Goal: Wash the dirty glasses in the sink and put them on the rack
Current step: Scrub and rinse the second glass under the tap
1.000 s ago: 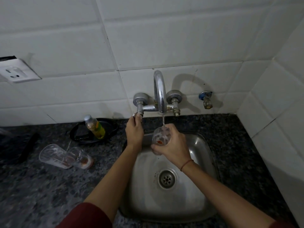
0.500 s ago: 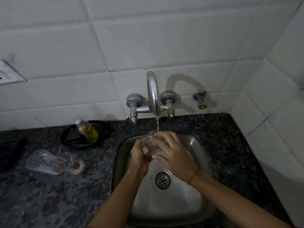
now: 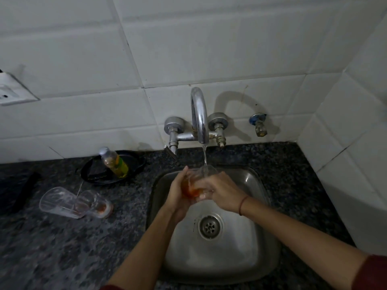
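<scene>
A clear glass [image 3: 198, 184] with orange residue at its bottom is held over the steel sink [image 3: 257, 206], tilted with its mouth under the running tap [image 3: 199, 114]. My left hand [image 3: 178, 193] wraps its base from the left. My right hand [image 3: 224, 194] grips it from the right. A thin stream of water falls into the glass. Two more dirty glasses [image 3: 60, 200] [image 3: 95, 204] lie on their sides on the dark counter, left of the sink. No rack is in view.
A small bottle [image 3: 114, 162] stands on a black dish [image 3: 134, 164] behind the lying glasses. A dark object [image 3: 25, 191] lies at the far left. A wall socket [image 3: 12, 91] and a spare valve [image 3: 259, 124] sit on the white tiles. The sink drain [image 3: 210, 227] is open.
My left hand left the tap handle and came down onto the glass. Water now runs into it, and orange liquid swirls at its bottom. The view shifted slightly.
</scene>
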